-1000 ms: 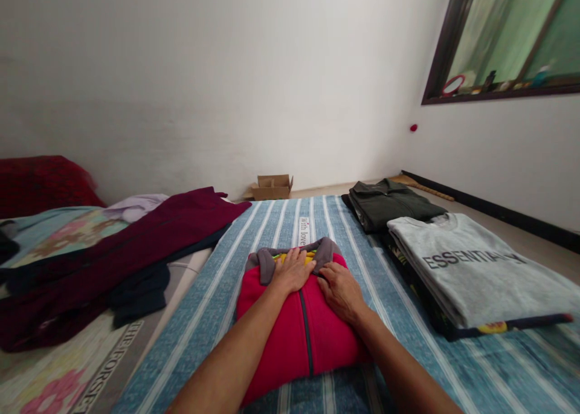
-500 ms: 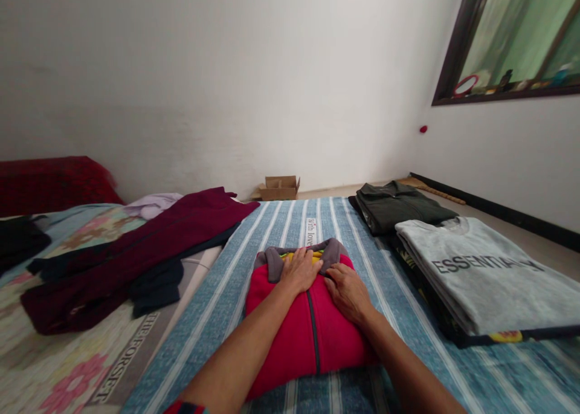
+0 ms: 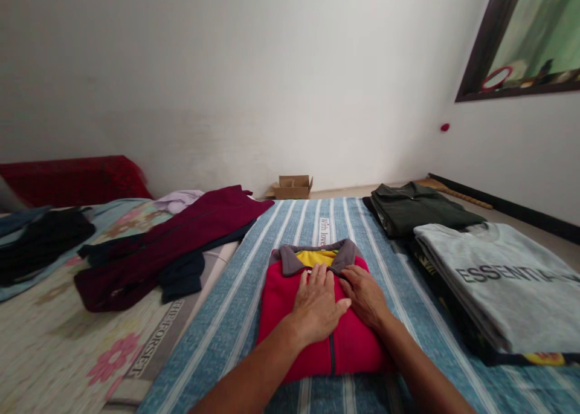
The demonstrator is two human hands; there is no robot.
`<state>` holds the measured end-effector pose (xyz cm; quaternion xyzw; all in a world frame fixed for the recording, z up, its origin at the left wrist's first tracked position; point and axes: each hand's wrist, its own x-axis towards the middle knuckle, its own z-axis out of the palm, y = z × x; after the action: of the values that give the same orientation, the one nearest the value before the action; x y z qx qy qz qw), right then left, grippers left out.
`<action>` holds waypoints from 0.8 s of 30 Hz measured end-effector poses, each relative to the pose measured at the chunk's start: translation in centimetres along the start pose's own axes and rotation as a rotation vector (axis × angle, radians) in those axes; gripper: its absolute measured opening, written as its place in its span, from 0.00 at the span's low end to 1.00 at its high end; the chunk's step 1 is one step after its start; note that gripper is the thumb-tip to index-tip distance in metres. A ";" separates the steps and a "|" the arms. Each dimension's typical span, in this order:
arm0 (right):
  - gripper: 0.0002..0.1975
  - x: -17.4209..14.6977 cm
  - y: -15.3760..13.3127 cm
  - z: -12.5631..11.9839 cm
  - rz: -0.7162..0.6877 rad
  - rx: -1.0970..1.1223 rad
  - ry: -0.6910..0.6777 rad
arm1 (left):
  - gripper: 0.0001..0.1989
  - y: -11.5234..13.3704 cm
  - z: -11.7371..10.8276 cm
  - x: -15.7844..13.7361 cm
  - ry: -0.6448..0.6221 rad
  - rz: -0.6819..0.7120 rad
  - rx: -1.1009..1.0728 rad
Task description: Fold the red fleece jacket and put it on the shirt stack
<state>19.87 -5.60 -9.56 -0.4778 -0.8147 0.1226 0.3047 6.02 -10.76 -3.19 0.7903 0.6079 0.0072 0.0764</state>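
A folded red zip-up jacket [image 3: 294, 299] with a grey collar and yellow inside the neck lies on the blue striped bed sheet [image 3: 226, 305]. My left hand [image 3: 319, 302] rests flat on its front, over the zip, fingers stretched toward the collar and thumb out. On the jacket's right side, just below the collar, my right hand [image 3: 365, 293] lies with its fingers extended and slightly bent. Neither hand grips the cloth. Part of the dark zip shows below my left hand.
To the right lie a folded grey sweatshirt [image 3: 507, 293] on a dark garment and a folded dark green jacket [image 3: 417, 208]. Loose maroon clothing [image 3: 181, 239] spreads over the floral sheet [image 3: 58, 341] at left. A cardboard box [image 3: 292, 187] stands beyond the bed.
My left hand has slid down from the collar opening onto the jacket's front, uncovering the yellow neck. My right hand stays near the collar. The view has turned slightly left.
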 end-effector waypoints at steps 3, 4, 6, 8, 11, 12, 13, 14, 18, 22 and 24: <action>0.13 -0.1 0.3 0.3 -0.003 0.000 -0.008 | 0.40 -0.4 0.7 -0.2 -0.075 -0.028 -0.054; 0.14 -0.1 0.4 0.3 -0.001 -0.004 -0.011 | 0.40 -0.5 0.8 -0.2 -0.091 -0.029 -0.067; 0.13 -0.2 0.5 0.4 0.006 -0.012 -0.013 | 0.40 -0.6 0.7 -0.2 -0.107 -0.029 -0.087; 0.13 -0.3 0.5 0.4 0.006 -0.015 -0.013 | 0.40 -0.6 0.6 -0.4 -0.119 -0.032 -0.104; 0.14 -0.4 0.4 0.3 -0.003 -0.006 -0.019 | 0.40 -0.5 0.5 -0.6 -0.133 -0.030 -0.129; 0.14 -0.4 0.3 0.2 -0.003 -0.005 -0.018 | 0.41 -0.5 0.4 -0.6 -0.135 -0.031 -0.135; 0.14 -0.4 0.3 0.2 -0.001 -0.006 -0.016 | 0.41 -0.5 0.4 -0.7 -0.137 -0.032 -0.138; 0.14 -0.4 0.2 0.2 0.002 -0.009 -0.012 | 0.41 -0.5 0.4 -0.7 -0.141 -0.034 -0.141; 0.13 -0.4 0.1 0.2 0.009 -0.035 -0.008 | 0.42 -0.4 0.4 -0.7 -0.151 -0.044 -0.146; 0.13 -0.4 0.0 0.1 0.014 -0.041 -0.028 | 0.43 -0.3 0.3 -0.7 -0.162 -0.046 -0.159; 0.13 -0.4 -0.1 0.0 0.018 -0.041 -0.033 | 0.44 -0.3 0.3 -0.7 -0.169 -0.042 -0.166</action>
<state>19.91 -5.99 -9.68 -0.4891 -0.8177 0.1167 0.2803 5.54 -11.40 -3.44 0.7662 0.6129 -0.0110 0.1926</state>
